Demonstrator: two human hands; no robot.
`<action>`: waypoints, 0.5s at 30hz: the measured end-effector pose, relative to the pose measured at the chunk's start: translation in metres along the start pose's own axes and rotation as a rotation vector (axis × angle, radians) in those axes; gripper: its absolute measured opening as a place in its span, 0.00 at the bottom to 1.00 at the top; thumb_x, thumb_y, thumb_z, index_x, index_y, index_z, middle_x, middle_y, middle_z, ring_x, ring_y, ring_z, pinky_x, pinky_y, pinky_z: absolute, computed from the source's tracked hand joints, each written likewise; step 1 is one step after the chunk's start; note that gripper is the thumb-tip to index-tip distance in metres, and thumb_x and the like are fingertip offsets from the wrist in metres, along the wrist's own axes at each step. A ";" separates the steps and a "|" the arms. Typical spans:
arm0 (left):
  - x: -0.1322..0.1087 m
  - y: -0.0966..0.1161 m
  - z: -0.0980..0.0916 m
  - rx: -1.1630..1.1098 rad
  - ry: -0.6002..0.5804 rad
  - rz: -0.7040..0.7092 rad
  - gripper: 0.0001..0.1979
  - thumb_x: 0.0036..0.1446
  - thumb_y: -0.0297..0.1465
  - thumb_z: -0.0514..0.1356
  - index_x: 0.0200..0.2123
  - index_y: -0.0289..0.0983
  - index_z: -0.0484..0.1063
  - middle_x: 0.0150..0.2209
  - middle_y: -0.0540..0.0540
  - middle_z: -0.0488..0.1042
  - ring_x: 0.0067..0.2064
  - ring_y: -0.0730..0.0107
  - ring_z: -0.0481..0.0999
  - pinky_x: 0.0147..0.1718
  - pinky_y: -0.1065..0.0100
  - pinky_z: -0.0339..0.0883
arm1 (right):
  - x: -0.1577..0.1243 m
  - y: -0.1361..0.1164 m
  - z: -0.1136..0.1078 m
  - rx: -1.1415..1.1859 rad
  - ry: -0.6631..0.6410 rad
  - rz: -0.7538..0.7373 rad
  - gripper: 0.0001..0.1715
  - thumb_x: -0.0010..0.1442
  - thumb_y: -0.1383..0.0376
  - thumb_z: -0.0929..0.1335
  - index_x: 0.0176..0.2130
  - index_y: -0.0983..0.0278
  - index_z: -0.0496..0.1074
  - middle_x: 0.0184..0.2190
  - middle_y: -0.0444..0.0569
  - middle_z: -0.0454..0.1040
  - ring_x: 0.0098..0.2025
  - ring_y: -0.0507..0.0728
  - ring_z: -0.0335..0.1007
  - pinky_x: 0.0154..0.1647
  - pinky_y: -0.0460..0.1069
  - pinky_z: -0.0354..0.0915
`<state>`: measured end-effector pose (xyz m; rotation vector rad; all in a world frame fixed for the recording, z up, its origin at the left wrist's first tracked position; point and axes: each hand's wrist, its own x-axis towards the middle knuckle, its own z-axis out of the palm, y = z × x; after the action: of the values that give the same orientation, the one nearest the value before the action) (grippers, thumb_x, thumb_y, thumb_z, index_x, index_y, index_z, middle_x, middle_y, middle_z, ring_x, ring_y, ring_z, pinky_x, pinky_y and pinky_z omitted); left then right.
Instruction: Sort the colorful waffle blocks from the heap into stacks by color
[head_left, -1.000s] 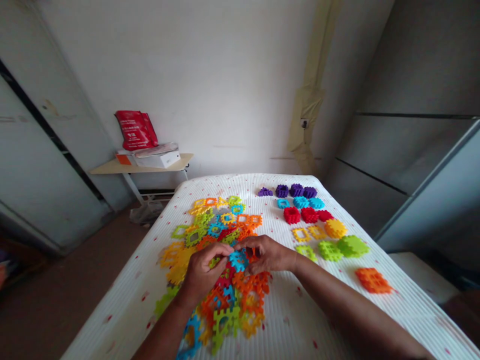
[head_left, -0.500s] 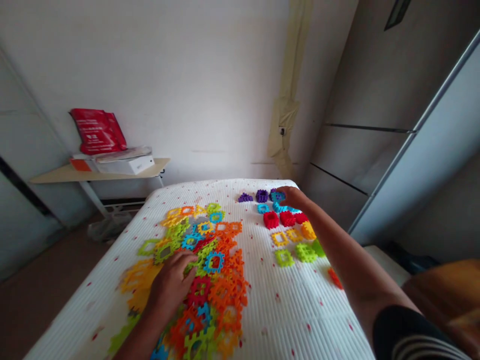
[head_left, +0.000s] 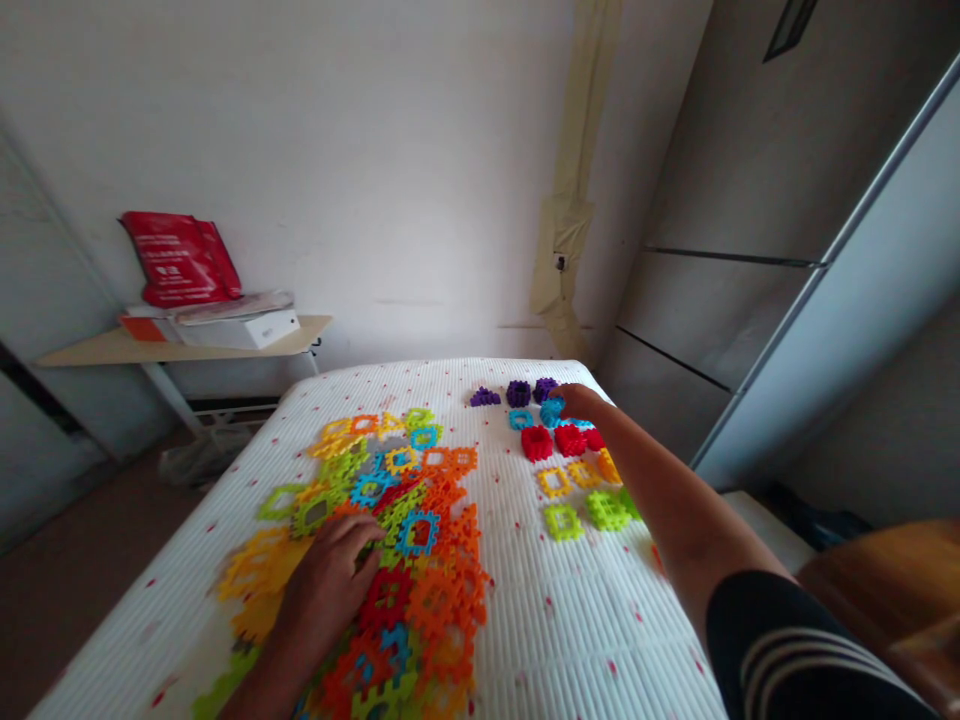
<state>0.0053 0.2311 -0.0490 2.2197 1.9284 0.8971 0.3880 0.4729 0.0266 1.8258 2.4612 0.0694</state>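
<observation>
Right hand (head_left: 576, 402) has shifted onto a cyan plastic waffle block (head_left: 552, 411), maybe gripping it; left hand (head_left: 325, 583) rests spread on the colourful plastic pile (head_left: 409, 560).

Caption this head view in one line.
Right hand touches a blue plastic block among sorted rows; left hand rests on a multicolored heap on a white bedspread.

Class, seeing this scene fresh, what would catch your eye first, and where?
First comes the heap of interlocking plastic lattice pieces on the white ribbed bed cover, centre-left, the left hand spread on it. To its right stand colour-sorted rows of pieces, purple, blue, red, yellow and green, the right hand reaching the far end. A red bag sits on a shelf far left.
</observation>
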 end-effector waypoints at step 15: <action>-0.001 0.000 0.001 0.006 -0.003 -0.005 0.09 0.48 0.30 0.54 0.31 0.42 0.74 0.38 0.46 0.76 0.43 0.62 0.72 0.46 0.61 0.65 | 0.007 0.003 0.013 0.019 0.044 -0.071 0.23 0.46 0.70 0.72 0.44 0.60 0.74 0.35 0.47 0.76 0.38 0.58 0.72 0.35 0.46 0.65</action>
<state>0.0058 0.2302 -0.0502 2.2169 1.9379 0.8877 0.3899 0.4807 0.0138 1.7613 2.5621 0.0837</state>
